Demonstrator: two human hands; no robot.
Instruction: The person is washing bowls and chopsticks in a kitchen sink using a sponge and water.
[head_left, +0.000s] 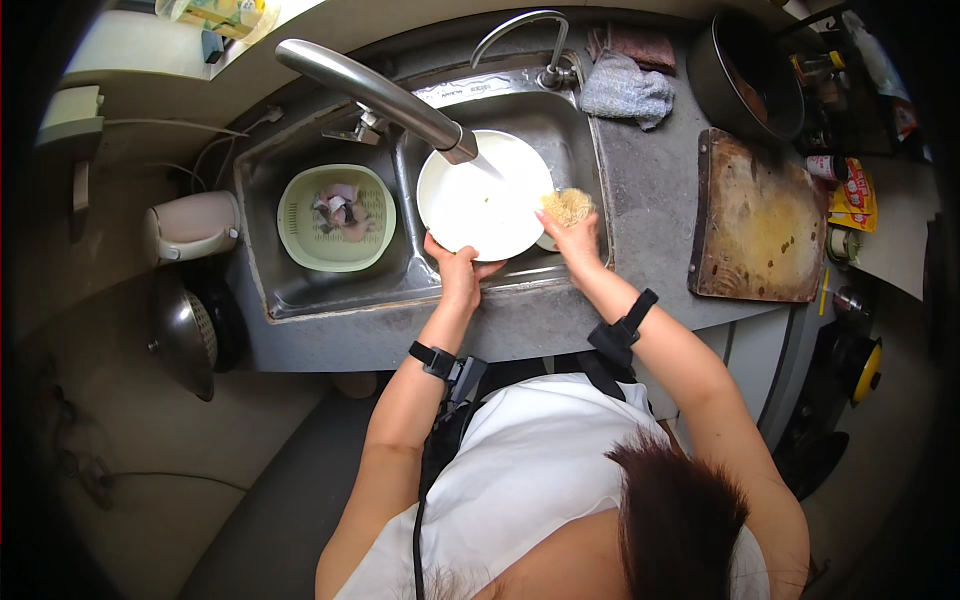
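Observation:
My left hand (456, 274) grips the near rim of a large white round dish (484, 202) over the right basin of a steel double sink (574, 142). Water runs onto the dish from a brushed metal faucet (375, 94), and a small green bit lies on its surface. A tan scouring pad (568, 208) is held in my right hand (576, 238), at the dish's right edge. Partly hidden below that hand, a pale item (547, 241) sits in the basin. In the left basin stands a pale green basket (289, 247) with pinkish and dark pieces inside.
Right of the sink lie a crumpled grey cloth (628, 88), a reddish cloth (637, 46), a stained wooden cutting board (757, 217) and a deep dark pot (709, 75). A small slim faucet (559, 45) rises behind the basin. A pinkish kettle (196, 225) stands at the left.

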